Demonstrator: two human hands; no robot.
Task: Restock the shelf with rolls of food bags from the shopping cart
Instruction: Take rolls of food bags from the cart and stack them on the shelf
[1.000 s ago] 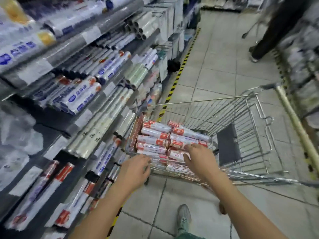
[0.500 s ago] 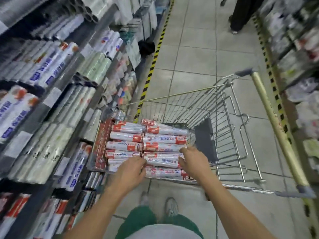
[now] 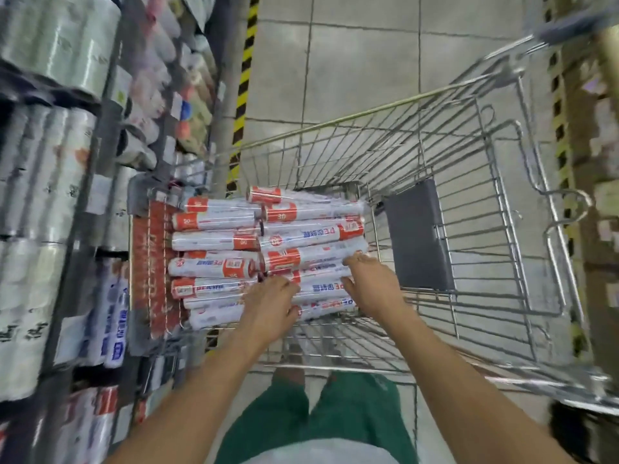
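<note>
The left hand (image 3: 272,308) and right hand (image 3: 373,288) are lowered into the shopping cart (image 3: 418,236). Their fingers are loosely curved against the two ends of one roll (image 3: 321,287) in the near stack, the left at its 9 o'clock end and the right at its 3 o'clock end; whether either grip is closed cannot be told. The other rolls of food bags (image 3: 214,241) are piled from the hands toward 12 and 10 o'clock, and the shelf (image 3: 87,229) is seen just beside the cart at 9 o'clock.
</note>
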